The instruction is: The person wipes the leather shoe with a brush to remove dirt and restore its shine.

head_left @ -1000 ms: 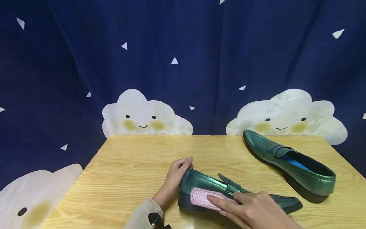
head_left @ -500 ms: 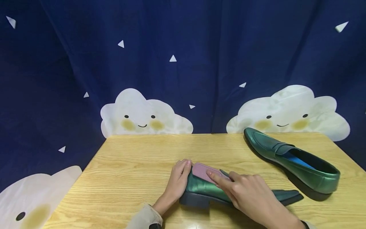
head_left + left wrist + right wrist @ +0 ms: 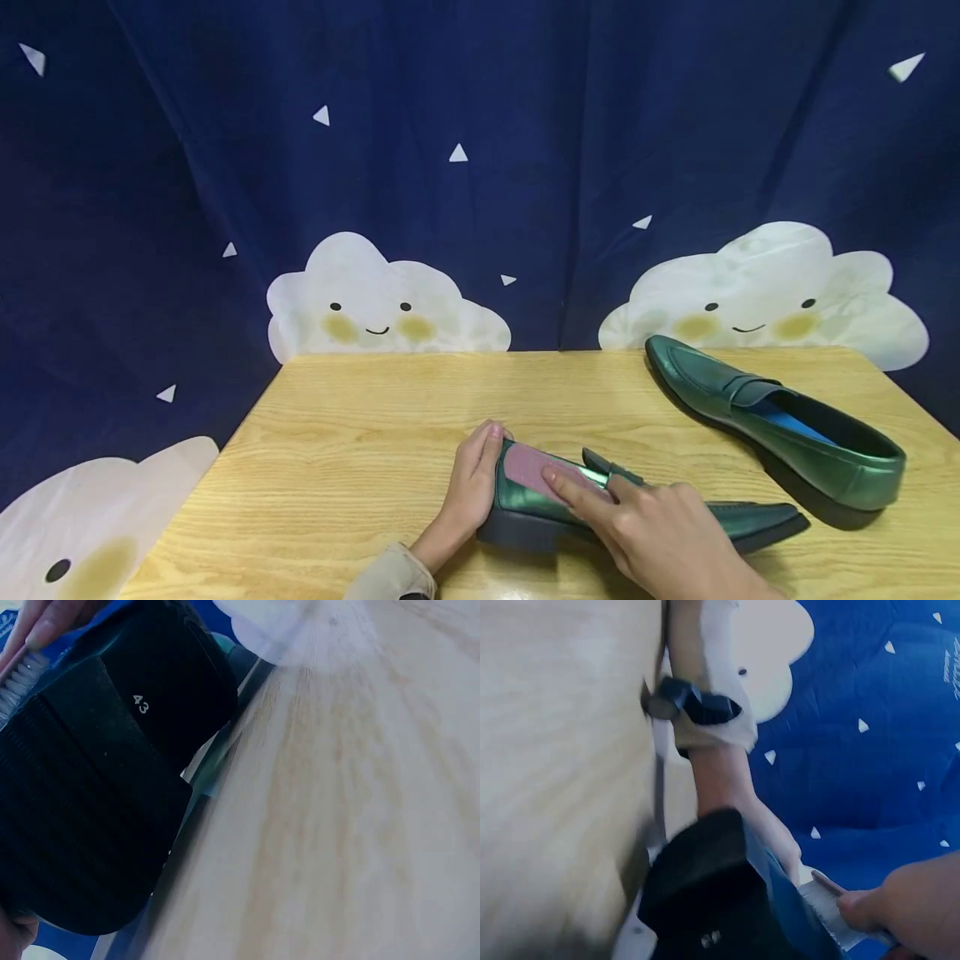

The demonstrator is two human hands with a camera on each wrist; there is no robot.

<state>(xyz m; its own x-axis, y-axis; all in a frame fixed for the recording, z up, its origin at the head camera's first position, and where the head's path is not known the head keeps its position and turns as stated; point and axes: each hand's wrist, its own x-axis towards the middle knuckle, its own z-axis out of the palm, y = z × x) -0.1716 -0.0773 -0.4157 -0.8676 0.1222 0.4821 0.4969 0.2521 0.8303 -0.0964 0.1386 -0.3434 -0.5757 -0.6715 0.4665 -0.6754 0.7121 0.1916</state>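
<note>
A metallic green loafer (image 3: 517, 497) is held at its heel end by my left hand (image 3: 472, 477), toe pointing right, over the near part of the table. My right hand (image 3: 671, 533) grips a pink brush (image 3: 531, 471), index finger laid along its back, against the loafer's side close to the heel. White bristles (image 3: 22, 681) touch the shoe in the left wrist view, where the black sole (image 3: 82, 787) shows the number 43. In the right wrist view the brush (image 3: 826, 906) meets the shoe's side. My right hand hides the middle of the loafer.
The matching green loafer (image 3: 817, 462) with a blue insole stands upright at the table's right. Behind the wooden table (image 3: 345, 450) hangs a dark blue curtain (image 3: 525, 125) printed with clouds and triangles.
The brush has gone from low on the shoe's side up to its top edge, then slightly back down. The held loafer has tilted, and my left hand has shifted a little right.
</note>
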